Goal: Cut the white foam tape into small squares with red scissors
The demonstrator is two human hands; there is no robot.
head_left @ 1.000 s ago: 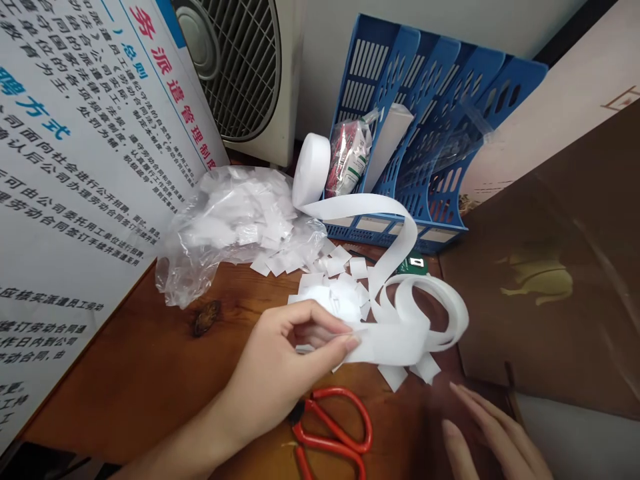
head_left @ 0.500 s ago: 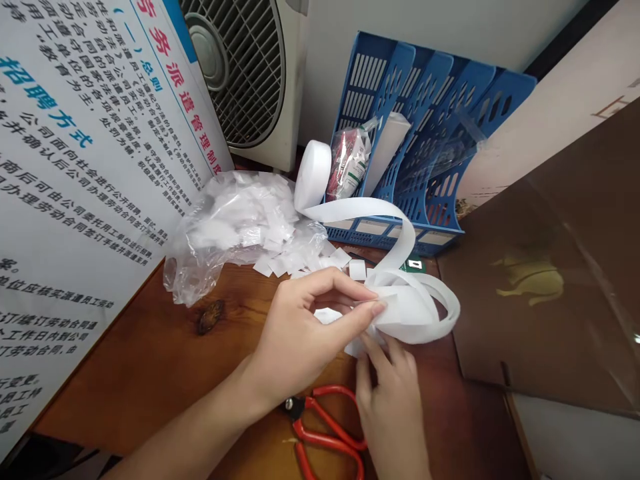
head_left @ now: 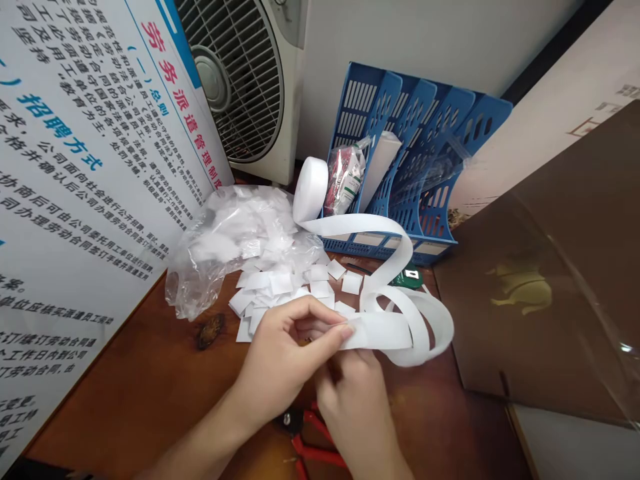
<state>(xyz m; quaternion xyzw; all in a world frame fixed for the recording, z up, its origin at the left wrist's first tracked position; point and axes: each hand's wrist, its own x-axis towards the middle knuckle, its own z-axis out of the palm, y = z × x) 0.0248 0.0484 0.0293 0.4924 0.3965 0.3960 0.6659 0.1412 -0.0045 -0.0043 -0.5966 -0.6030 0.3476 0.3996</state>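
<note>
My left hand (head_left: 293,357) pinches the end of a wide white fabric tape (head_left: 380,332) between thumb and fingers. From there the tape loops to the right and runs back to a white roll (head_left: 311,189). Just below the tape is my right hand (head_left: 357,400), its fingers curled in behind the tape and my left hand; the fingertips are hidden. Cut white squares (head_left: 280,283) lie loosely on the table beyond my left hand. Red-handled scissors (head_left: 320,453) lie partly covered by my right hand.
A clear plastic bag (head_left: 235,227) full of white squares sits at the back left. Behind stands a blue file rack (head_left: 415,167) holding a packet (head_left: 345,177). A brown box (head_left: 540,287) borders the right, a printed board (head_left: 85,187) the left, and a fan (head_left: 240,80) the back.
Both hands have moved left, bringing the tape end along and drawing it straighter. My right hand has tucked in under the tape and covers more of the scissors. The view has tilted slightly.
</note>
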